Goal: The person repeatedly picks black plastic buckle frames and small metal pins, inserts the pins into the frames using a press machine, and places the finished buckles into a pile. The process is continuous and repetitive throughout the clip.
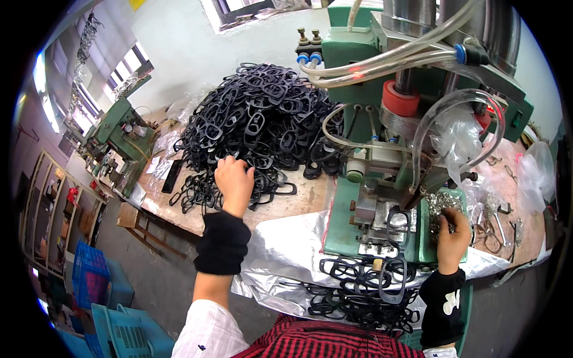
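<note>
While the left hand [234,182] is laid palm-down on the lower edge of the heap of black flat frames [256,122] left of centre, its fingers are curled into the loose pieces there; whether one frame is actually gripped cannot be told. A black sleeve cuff [223,242] is worn on that wrist, and the forearm is seen rising from the bottom of the frame. The heap is piled on a worn wooden bench top [298,200], spreading toward the upper middle of the picture and touching the base of the green press machine [382,107] at right of centre.

At the lower right, the right hand [453,235] is held at the edge of a green tray [425,238] filled with small silvery metal parts [440,206]. Its fingers are bent close together over those parts, but what is pinched between them cannot be made out. One black frame [399,218] is seen resting on the machine's fixture just left of that hand. Below the fixture, more black frames are gathered in a second, smaller pile [358,292] on crinkled silver foil sheeting [280,250] near the bottom centre. Clear hoses [388,56] are looped across the upper part of the machine, and blue plastic crates [98,280] are stacked at the lower left.
</note>
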A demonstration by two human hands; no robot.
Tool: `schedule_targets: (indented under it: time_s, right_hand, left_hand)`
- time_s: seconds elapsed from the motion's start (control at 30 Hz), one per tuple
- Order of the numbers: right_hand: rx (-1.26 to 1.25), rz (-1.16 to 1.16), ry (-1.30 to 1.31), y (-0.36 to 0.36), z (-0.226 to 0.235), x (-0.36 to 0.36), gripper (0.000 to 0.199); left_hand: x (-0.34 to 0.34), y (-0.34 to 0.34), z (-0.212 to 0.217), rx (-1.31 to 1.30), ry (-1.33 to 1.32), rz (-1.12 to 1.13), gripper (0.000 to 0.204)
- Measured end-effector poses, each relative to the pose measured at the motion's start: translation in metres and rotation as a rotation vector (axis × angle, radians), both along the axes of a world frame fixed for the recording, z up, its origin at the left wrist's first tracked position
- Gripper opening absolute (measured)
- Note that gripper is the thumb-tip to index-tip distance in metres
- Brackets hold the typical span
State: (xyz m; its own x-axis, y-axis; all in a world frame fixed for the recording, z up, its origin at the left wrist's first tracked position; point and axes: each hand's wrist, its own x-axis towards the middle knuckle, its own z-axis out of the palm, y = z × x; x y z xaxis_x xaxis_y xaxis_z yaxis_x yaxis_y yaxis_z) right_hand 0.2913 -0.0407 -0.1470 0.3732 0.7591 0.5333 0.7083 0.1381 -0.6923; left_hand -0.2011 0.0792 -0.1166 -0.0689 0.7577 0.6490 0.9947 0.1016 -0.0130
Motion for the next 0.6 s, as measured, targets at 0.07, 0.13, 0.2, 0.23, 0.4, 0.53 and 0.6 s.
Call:
schedule_targets:
  time_s: [0.07, 0.13, 0.2, 0.23, 0.4, 0.53, 0.6]
  right_hand:
    - [0.024, -0.026, -0.015, -0.005, -0.003, 0.001, 0.015]
    - [0.020, -0.058, -0.105, -0.025, 0.004, 0.005, 0.014]
    - [0.025, -0.114, -0.126, -0.049, 0.004, 0.015, 0.011]
    - [0.042, -0.162, -0.045, -0.059, 0.001, 0.018, 0.011]
    - [0.038, 0.057, 0.111, -0.056, 0.051, -0.014, 0.013]
    - [0.156, 0.324, 0.296, -0.006, 0.077, -0.057, 0.027]
    - [0.117, 0.333, 0.559, 0.002, 0.073, -0.078, 0.044]
  left_hand:
    - [-0.006, 0.026, -0.026, -0.134, 0.000, 0.111, 0.021]
    - [-0.007, 0.026, -0.041, -0.121, -0.117, 0.103, 0.018]
    - [0.023, 0.010, -0.027, -0.117, -0.334, -0.078, 0.018]
    - [0.043, -0.001, -0.010, -0.171, -0.486, -0.199, 0.019]
    - [0.109, -0.051, 0.024, -0.127, -1.055, -0.598, 0.010]
    - [0.130, -0.047, 0.003, -0.111, -1.325, -0.669, 0.008]
    - [0.133, -0.057, -0.009, -0.093, -1.411, -0.654, 0.007]
